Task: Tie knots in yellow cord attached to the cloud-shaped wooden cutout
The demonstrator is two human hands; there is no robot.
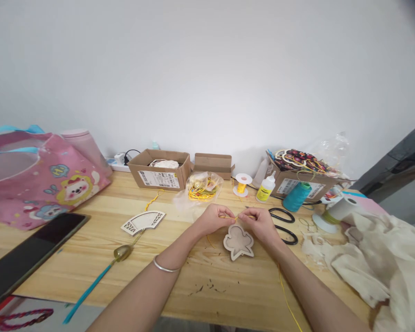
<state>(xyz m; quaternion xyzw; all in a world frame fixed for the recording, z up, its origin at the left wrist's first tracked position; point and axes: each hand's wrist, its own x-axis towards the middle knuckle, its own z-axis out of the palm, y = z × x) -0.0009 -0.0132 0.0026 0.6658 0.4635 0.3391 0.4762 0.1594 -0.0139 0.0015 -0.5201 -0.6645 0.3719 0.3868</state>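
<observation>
My left hand (214,219) and my right hand (260,222) meet over the middle of the wooden table (90,258). Both pinch a thin yellow cord (232,217) stretched between their fingertips. The cord trails down past my right forearm toward the table's front edge. Just below the hands lies a flat wooden cut-out piece (239,241) with a lobed outline. A silver bangle (166,266) sits on my left wrist.
A fan-shaped wooden piece (143,222), a brass bell with a teal tassel (121,253), black scissors (284,225), a teal thread cone (296,195), a glue bottle (265,187), a yellow spool (242,184), cardboard boxes (159,174), white cloth (376,253), a pink bag (38,184), a dark phone (31,253).
</observation>
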